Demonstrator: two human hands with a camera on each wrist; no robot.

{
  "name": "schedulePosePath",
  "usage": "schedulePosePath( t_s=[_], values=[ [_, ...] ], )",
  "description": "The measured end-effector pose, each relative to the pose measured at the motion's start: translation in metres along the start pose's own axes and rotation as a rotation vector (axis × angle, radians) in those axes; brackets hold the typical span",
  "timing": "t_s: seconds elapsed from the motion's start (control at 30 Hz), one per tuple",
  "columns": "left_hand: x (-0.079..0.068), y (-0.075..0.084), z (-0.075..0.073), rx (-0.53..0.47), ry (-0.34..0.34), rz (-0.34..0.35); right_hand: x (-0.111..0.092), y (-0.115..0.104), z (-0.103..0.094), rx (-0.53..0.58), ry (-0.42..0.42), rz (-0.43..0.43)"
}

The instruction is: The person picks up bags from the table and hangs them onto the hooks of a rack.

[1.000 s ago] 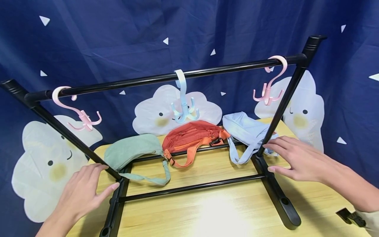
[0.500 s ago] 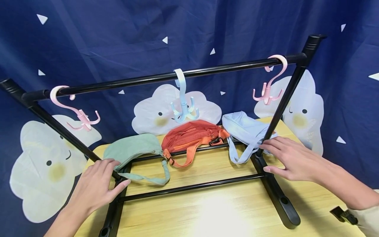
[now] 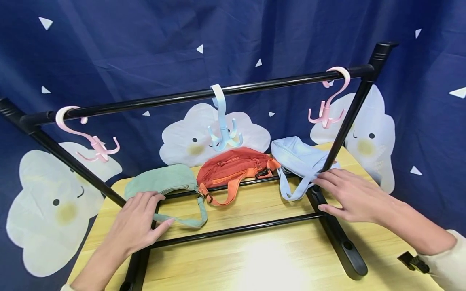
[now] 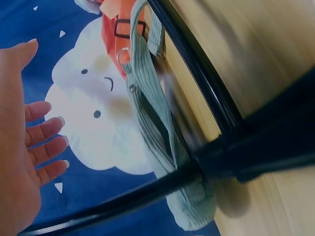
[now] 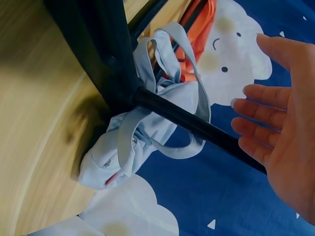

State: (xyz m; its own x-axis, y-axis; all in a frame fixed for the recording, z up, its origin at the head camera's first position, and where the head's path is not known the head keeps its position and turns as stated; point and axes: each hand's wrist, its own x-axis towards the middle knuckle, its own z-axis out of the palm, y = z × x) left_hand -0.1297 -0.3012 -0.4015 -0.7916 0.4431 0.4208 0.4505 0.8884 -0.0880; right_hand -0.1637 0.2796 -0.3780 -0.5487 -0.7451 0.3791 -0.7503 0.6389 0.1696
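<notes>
My left hand (image 3: 138, 222), fingers relaxed and holding nothing, overlaps the rack's left upright and the near edge of the green bag (image 3: 160, 180) in the head view. In the left wrist view that hand (image 4: 29, 142) is apart from the green bag (image 4: 152, 118). On the other side my right hand (image 3: 351, 196) has its fingertips over the foot of the right upright, beside the light blue bag (image 3: 298, 155). Nothing is between its loose fingers in the right wrist view. Between these two lies a red waist bag (image 3: 233, 161) with an orange strap.
A black rack (image 3: 164, 99) stands on the wooden table (image 3: 204, 266). From its top bar hang a left pink hook (image 3: 100, 149), a blue hook (image 3: 223, 121) and a right pink hook (image 3: 325, 115). A dark blue curtain (image 3: 145, 52) with cloud prints is behind.
My left hand has moved right, across the rack's left upright toward the green bag. The right hand has shifted slightly left in view. The bags and hooks stay in place on the table and rack.
</notes>
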Motion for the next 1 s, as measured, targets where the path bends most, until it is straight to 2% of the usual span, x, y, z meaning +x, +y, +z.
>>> schedulePosePath(
  t_s=[0.47, 0.77, 1.0],
  values=[
    [0.023, 0.021, 0.020, -0.030, 0.039, 0.080, 0.002, 0.000, 0.010, -0.053, -0.007, -0.043],
    [0.043, 0.045, 0.031, -0.041, 0.018, 0.123, 0.005, 0.003, 0.022, -0.072, 0.020, -0.112],
    [0.057, 0.058, 0.040, -0.061, 0.040, 0.180, 0.009, 0.002, 0.028, -0.094, 0.020, -0.142]
  ],
)
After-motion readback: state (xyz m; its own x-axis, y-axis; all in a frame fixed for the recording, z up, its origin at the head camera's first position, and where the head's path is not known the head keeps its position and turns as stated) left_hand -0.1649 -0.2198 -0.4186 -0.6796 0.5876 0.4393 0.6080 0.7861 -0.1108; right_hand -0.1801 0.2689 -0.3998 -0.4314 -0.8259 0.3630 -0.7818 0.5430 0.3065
